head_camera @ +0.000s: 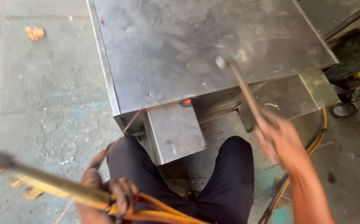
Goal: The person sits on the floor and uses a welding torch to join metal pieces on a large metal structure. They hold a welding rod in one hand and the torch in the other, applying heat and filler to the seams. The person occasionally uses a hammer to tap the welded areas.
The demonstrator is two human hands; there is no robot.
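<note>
The right hand [281, 139] is closed round the near end of one hammer [246, 93], its blurred head far over the steel box [180, 45]. The left hand [113, 199], near left, is wrapped round one brass torch [51, 186] and pinches one thin rod [126, 126]; two orange hoses [159, 211] trail right.

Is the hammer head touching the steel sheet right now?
Cannot tell. In the head view the hammer in the right hand is motion-blurred over the steel sheet.

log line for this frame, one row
left hand: grips brass torch | right hand: swings hammer over steel sheet | blurred
</note>
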